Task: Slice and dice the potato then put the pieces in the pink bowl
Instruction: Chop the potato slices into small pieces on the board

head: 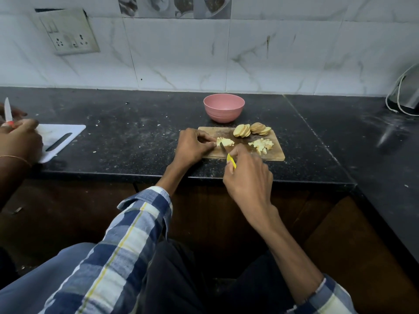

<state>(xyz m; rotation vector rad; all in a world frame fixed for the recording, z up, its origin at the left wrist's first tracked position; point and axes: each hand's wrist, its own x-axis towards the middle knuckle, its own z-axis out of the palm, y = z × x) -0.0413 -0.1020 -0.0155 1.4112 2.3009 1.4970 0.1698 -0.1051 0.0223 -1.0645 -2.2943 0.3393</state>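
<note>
Potato [225,141] sits on the board [277,152], pinched by the left hand [192,145]. Right hand [248,177] grips the knife [227,154], blade at the potato. Dice [261,145] and slices [251,129] lie beside it; the bowl [224,110] stands just behind the board.

I'm looking at a home kitchen: black stone bench [136,137] across mid-frame, marble-look wall tiles [272,53] above, socket plate [68,32] upper left, wooden board [275,152] centre.
</note>
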